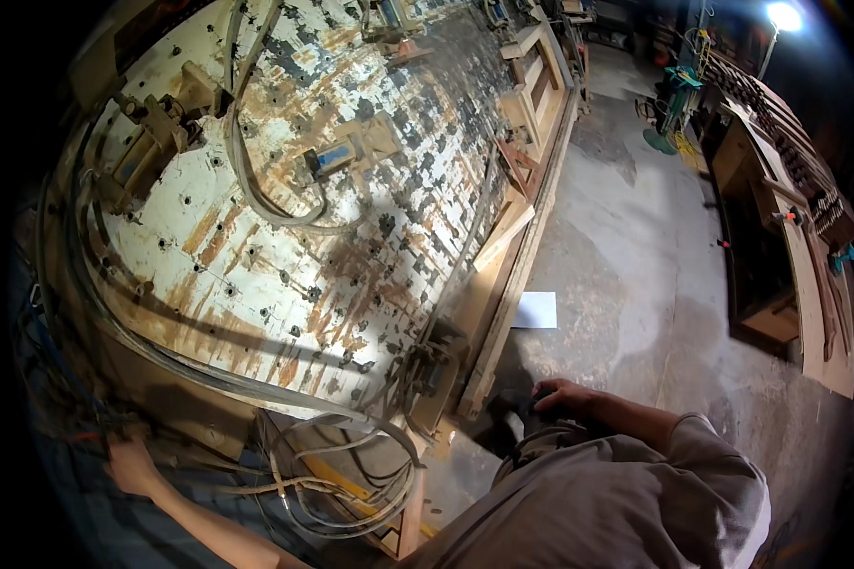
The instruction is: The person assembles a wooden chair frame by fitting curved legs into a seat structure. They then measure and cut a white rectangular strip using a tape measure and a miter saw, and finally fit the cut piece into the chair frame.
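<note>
My left hand (131,465) reaches out at the lower left, beside the curved edge of a large worn table. Dark hoses and cables lie around it, and a thin orange item (83,437) shows close to its fingertips. Shadow hides its fingers, so its grip is unclear. My right hand (562,394) is low in front of my body, at the right of the table. Its fingers curl round a small dark thing (543,394) whose kind I cannot make out. The broad table top (247,237) is white, brown and black, dotted with dark holes.
Thick hoses (242,175) loop over the table top, and a coil of hoses (351,493) hangs at its near edge. Wooden frames (531,104) line its right side. A white sheet (535,310) lies on the concrete floor (626,247). A wooden workbench (778,237) stands at the right.
</note>
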Motion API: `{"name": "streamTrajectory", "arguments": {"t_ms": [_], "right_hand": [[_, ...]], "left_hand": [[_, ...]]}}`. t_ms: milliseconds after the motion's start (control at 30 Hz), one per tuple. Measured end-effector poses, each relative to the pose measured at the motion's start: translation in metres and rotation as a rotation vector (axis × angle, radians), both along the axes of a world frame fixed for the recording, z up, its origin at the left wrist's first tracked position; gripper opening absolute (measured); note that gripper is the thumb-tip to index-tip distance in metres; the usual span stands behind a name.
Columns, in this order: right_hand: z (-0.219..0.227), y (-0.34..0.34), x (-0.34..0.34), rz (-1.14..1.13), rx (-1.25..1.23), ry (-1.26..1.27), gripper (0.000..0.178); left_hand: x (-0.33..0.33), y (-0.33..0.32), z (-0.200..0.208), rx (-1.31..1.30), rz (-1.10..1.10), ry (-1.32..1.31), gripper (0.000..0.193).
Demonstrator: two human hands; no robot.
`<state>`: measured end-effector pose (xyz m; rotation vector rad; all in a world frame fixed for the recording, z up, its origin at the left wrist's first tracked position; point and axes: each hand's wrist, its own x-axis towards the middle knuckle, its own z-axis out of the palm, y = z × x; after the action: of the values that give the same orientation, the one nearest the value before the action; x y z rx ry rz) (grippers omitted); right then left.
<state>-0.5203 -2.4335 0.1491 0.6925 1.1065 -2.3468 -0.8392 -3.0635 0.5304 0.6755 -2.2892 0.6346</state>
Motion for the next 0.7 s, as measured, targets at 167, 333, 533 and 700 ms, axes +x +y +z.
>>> {"name": "streamTrajectory", "arguments": {"t_ms": [167, 333, 533, 700], "right_hand": [[-0.002, 0.017, 0.014, -0.137, -0.281, 0.011, 0.037], [-0.021, 0.058, 0.023, -0.173, -0.383, 0.015, 0.032], [-0.038, 0.128, 0.034, -0.289, -0.373, -0.027, 0.031], [-0.049, 0.206, 0.04, -0.408, -0.477, -0.073, 0.024]], "left_hand": [[0.006, 0.021, 0.009, 0.073, 0.019, -0.056, 0.043], [0.009, 0.039, 0.011, 0.072, 0.067, -0.062, 0.046], [0.003, 0.035, 0.0, -0.158, 0.212, 0.053, 0.043], [0.068, 0.183, -0.045, -0.238, 0.134, 0.112, 0.049]]}}
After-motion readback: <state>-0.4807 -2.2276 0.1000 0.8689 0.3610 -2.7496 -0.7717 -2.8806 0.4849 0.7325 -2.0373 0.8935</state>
